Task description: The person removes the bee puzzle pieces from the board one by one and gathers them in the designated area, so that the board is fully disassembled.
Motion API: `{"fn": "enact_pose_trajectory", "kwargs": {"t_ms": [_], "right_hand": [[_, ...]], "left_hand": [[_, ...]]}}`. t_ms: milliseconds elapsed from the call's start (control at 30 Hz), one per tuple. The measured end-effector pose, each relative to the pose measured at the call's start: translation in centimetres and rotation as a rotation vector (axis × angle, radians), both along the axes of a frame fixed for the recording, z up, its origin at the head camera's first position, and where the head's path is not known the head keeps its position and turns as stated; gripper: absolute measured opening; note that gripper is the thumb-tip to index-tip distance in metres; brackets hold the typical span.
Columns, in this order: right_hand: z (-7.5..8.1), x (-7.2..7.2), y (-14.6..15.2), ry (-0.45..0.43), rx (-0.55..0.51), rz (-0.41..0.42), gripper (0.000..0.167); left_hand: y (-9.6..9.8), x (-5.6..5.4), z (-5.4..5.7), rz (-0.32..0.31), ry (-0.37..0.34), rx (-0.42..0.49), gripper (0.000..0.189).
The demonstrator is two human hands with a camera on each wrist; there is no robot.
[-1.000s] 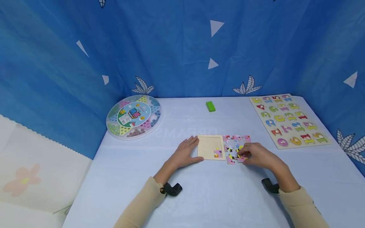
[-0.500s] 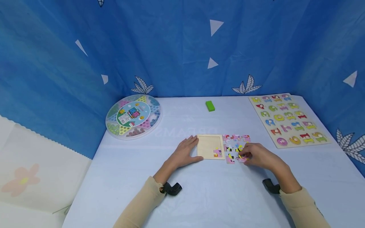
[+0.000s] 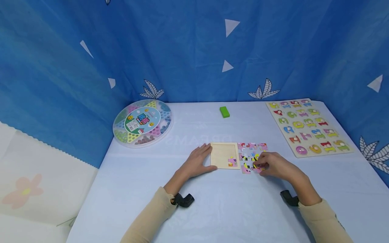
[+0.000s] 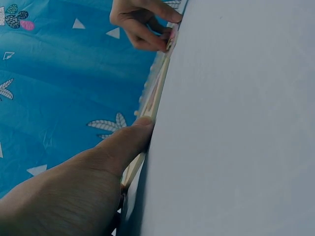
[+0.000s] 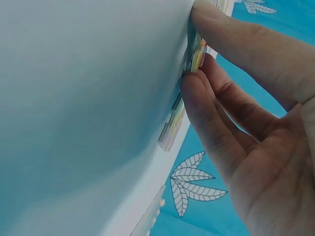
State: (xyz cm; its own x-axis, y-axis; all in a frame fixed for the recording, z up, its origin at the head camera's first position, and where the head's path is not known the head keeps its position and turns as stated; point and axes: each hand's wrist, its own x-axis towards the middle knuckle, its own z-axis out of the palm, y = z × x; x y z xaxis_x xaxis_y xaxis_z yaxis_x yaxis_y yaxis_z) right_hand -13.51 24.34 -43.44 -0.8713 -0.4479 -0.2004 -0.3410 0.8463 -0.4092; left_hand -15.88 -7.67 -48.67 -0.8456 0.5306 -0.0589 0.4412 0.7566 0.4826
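My left hand rests with spread fingers against the left side of a square wooden puzzle tray. Its thumb touches the tray's front edge, as the left wrist view also shows. One pink jigsaw piece lies in the tray's front right corner. Right beside the tray, several loose jigsaw pieces with pink, yellow and black print lie in rows. My right hand is at the front right of these, thumb and fingers pinching a jigsaw piece. The fingers partly hide that piece and those under them.
A round Chinese checkers box lies at the back left. A green block sits near the back edge. On the right is a number peg board. A blue curtain hangs behind the white-covered table.
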Motion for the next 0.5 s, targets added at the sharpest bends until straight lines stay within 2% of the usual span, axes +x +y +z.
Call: {"fn": "enact_pose_trajectory", "kwargs": {"t_ms": [167,500], "right_hand": [[-0.01,0.04,-0.02,-0.014,0.005,-0.010,0.039],[-0.17,0.06,0.10,0.012,0.005,0.007,0.038]], "left_hand": [[-0.04,0.01,0.00,-0.003,0.002,0.013,0.089],[0.04,-0.12,-0.25,0.004,0.015,-0.001,0.090]]}}
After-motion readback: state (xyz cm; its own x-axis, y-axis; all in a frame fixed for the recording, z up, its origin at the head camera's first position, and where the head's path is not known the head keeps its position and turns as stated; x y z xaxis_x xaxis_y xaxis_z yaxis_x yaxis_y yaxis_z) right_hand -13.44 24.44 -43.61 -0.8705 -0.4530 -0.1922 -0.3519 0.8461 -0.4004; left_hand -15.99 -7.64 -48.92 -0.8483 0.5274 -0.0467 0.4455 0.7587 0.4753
